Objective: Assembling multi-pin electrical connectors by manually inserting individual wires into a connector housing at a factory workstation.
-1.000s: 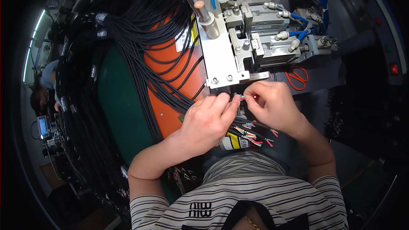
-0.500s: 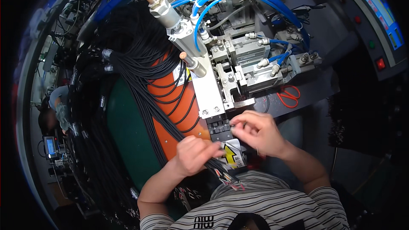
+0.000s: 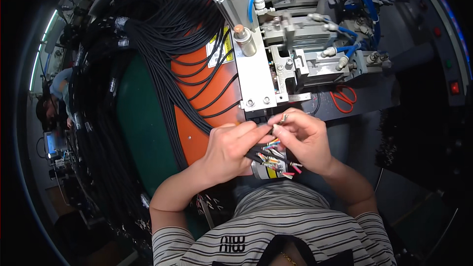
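My left hand [image 3: 229,148] is closed around a bundle of black cables [image 3: 170,98]. The stripped ends with thin coloured wires [image 3: 277,160] fan out beneath its fingers, toward my body. Close beside it, my right hand [image 3: 308,140] pinches the wire end of a cable [image 3: 284,117] between thumb and forefinger. The fingertips of both hands nearly meet. Right beyond them stands a pneumatic machine with a white metal plate [image 3: 255,81]. A sticker with yellow on it [image 3: 263,171] shows partly under the wire ends.
Blue air hoses [image 3: 374,15] arch over the machine. Red-handled scissors [image 3: 343,99] lie on the grey bench to the right. The cables run across an orange board [image 3: 189,140] beside a green surface [image 3: 140,123]. A control panel [image 3: 451,69] stands far right; another person [image 3: 59,88] is far left.
My hands have come together in front of the machine. The wire ends have swung right, and my right hand now pinches a cable end. The view has shifted nearer the machine's front.
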Demonstrator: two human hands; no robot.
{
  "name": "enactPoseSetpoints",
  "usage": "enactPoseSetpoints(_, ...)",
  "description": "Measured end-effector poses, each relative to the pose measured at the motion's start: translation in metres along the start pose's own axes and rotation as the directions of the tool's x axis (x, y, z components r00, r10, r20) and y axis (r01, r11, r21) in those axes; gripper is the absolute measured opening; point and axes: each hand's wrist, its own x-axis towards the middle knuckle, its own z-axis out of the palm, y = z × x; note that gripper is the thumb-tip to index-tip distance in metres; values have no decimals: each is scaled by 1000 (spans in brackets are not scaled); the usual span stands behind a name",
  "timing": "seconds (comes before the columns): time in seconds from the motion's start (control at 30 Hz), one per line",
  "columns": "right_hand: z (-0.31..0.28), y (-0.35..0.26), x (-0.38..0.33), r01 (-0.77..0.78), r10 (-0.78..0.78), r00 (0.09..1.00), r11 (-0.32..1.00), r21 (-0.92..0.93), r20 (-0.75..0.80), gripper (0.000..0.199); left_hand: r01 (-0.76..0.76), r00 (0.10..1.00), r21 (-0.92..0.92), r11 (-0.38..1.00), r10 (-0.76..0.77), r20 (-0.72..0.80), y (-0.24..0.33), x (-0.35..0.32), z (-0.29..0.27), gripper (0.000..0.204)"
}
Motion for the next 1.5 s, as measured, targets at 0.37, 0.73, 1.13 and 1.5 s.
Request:
enactPoseSetpoints(0.37,-12,-3,5,-238,178,971,800,551,160,32,50,991,-332,942,-88,-99,3,1,-8,16)
enactPoseSetpoints(0.73,-25,-4,13,-368,227,922,766,527,313,21,94,995,-487,869,-99,15,-2,-1,-6,10)
enactPoseSetpoints(1.13,-25,-9,13,-383,317,924,786,486,215,16,-55,989,-200,978,26,-147,0,-3,8,24)
enactPoseSetpoints(1.5,0,1,2,248,-284,958,887,-389,-34,7,-59,985,-149,987,33,-172,3,-2,10,19)
